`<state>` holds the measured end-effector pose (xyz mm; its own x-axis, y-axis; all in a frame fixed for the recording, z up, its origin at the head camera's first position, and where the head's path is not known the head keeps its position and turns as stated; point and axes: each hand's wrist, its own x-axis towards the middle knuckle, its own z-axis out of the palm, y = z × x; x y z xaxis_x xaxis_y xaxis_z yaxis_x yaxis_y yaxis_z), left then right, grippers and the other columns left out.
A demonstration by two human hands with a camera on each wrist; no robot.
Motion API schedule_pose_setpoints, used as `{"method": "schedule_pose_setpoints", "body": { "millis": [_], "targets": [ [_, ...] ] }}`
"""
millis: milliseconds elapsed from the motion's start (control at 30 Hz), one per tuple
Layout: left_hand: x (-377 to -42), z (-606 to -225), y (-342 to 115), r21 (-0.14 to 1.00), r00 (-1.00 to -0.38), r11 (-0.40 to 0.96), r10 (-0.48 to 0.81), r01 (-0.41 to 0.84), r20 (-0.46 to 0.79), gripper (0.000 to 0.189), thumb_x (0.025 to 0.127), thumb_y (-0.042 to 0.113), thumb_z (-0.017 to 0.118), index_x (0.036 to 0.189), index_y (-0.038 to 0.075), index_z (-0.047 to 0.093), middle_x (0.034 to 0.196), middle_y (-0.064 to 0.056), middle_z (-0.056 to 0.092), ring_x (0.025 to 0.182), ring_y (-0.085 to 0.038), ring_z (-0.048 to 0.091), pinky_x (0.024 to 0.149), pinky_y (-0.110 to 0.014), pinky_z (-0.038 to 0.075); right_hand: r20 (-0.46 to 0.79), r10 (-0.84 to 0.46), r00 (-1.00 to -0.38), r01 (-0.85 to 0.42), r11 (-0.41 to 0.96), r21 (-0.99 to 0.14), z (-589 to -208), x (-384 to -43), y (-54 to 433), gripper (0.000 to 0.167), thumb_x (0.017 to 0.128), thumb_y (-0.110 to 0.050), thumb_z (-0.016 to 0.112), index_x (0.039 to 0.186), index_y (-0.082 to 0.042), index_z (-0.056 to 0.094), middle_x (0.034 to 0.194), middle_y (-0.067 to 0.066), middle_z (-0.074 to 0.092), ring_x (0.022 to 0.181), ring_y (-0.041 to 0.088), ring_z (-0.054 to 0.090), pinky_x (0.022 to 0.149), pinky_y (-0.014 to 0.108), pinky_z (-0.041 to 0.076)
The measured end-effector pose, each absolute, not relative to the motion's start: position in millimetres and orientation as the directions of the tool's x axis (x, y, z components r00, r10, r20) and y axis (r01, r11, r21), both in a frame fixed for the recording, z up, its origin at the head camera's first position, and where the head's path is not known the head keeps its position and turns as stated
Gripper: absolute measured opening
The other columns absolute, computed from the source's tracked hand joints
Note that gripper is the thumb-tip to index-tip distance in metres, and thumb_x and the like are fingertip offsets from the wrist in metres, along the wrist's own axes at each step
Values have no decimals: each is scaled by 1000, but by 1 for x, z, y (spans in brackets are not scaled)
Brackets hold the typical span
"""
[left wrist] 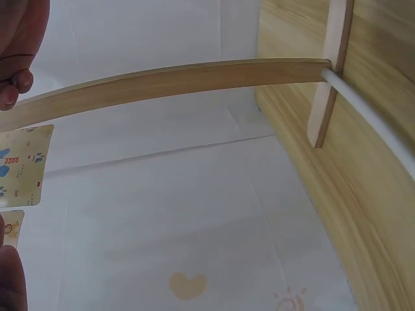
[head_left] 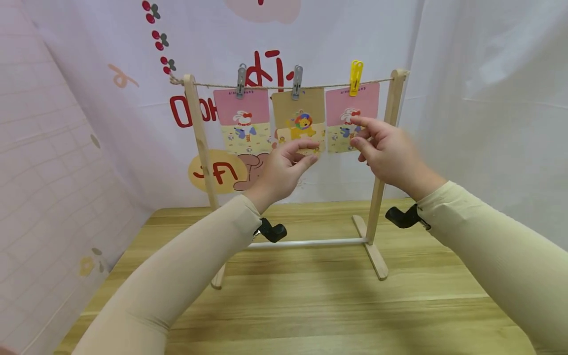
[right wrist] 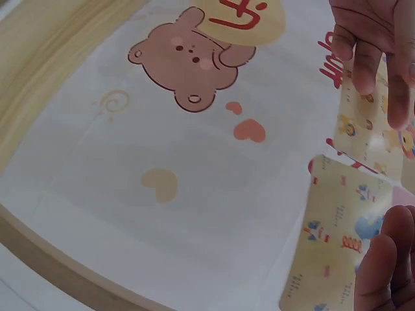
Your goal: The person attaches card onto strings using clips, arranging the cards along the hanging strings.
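Three cards hang side by side from a twine line [head_left: 326, 87]. My left hand [head_left: 284, 172] is at the lower part of the middle lion card [head_left: 303, 122], thumb and forefinger apart with nothing pinched between them. In front of the right-hand pink-and-yellow rabbit card [head_left: 336, 111] is my right hand [head_left: 390, 153], its fingers loosely bent and empty, overlapping the card. A matching rabbit card [head_left: 244, 116] hangs at the left. Grey clothespins hold the left card [head_left: 241, 81] and the middle one; a yellow clothespin [head_left: 356, 78] holds the right.
The twine runs between two wooden posts [head_left: 200, 133] of a stand, joined low down by a white rod [head_left: 324, 242]. Its feet [head_left: 372, 251] rest on a wood-grain table [head_left: 301, 305]. Behind hangs a printed white cloth [head_left: 111, 123] with a bear and hearts.
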<state>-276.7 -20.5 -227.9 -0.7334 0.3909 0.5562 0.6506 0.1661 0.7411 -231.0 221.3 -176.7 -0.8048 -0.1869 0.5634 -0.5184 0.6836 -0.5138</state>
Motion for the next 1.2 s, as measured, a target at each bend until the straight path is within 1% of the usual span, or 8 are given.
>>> {"method": "schedule_pose_setpoints", "body": {
  "millis": [100, 267, 433, 500, 700, 867, 1067, 1200],
  "targets": [
    [-274, -233, -25, 749, -739, 165, 397, 641, 545, 32, 105, 17, 66, 137, 14, 68, 141, -2, 63, 103, -18, 71, 72, -28, 49, 565, -193, -802, -518, 696, -498, -186, -230, 221, 39, 106, -14, 63, 145, -12, 62, 100, 9, 70, 72, 10, 62, 56, 21, 48],
    [-269, -241, -31, 766, -768, 204, 392, 610, 507, 33, 105, 20, 68, 137, 19, 67, 137, 1, 66, 106, -17, 72, 75, -29, 51, 554, -199, -809, -507, 713, -484, -200, -229, 219, 37, 106, -17, 64, 143, -12, 64, 104, 6, 72, 78, 8, 62, 57, 22, 47],
    [-264, -251, -37, 763, -771, 216, 386, 609, 507, 32, 104, 18, 69, 136, 18, 69, 137, 2, 68, 108, -17, 74, 84, -31, 58, 561, -235, -793, -543, 690, -478, -212, -230, 219, 39, 106, -16, 65, 143, -7, 63, 112, 11, 73, 86, 20, 69, 66, 17, 48],
    [-263, -255, -40, 764, -769, 209, 388, 610, 508, 32, 103, 16, 69, 135, 17, 69, 137, 1, 68, 107, -18, 75, 85, -32, 59, 557, -245, -793, -549, 683, -481, -217, -230, 218, 39, 106, -16, 65, 143, -5, 63, 114, 12, 73, 90, 25, 71, 70, 13, 49],
    [-261, -269, -48, 787, -784, 207, 403, 581, 472, 31, 104, 17, 69, 135, 16, 68, 132, -2, 70, 106, -18, 75, 85, -33, 59, 531, -263, -805, -542, 690, -480, -232, -230, 218, 39, 106, -17, 65, 143, -4, 62, 119, 11, 72, 102, 26, 72, 79, 9, 49],
    [-259, -280, -54, 786, -788, 222, 402, 577, 466, 32, 103, 16, 70, 135, 15, 67, 134, -2, 70, 113, -20, 74, 92, -36, 61, 497, -283, -821, -534, 688, -492, -246, -230, 218, 40, 106, -18, 65, 144, -5, 61, 125, 12, 71, 108, 26, 72, 82, 15, 53],
    [-258, -290, -61, 772, -799, 276, 396, 573, 452, 34, 103, 21, 70, 137, 18, 66, 138, 1, 68, 119, -20, 71, 98, -40, 59, 455, -295, -840, -519, 680, -517, -262, -230, 217, 41, 106, -16, 65, 144, -3, 60, 131, 15, 68, 112, 28, 70, 89, 39, 59],
    [-258, -298, -66, 773, -811, 297, 389, 560, 438, 35, 103, 24, 71, 137, 20, 66, 140, 2, 66, 126, -21, 67, 103, -44, 56, 445, -303, -843, -520, 673, -526, -273, -231, 216, 41, 105, -14, 66, 144, -2, 60, 136, 17, 66, 114, 30, 68, 92, 47, 58]
  ]
}}
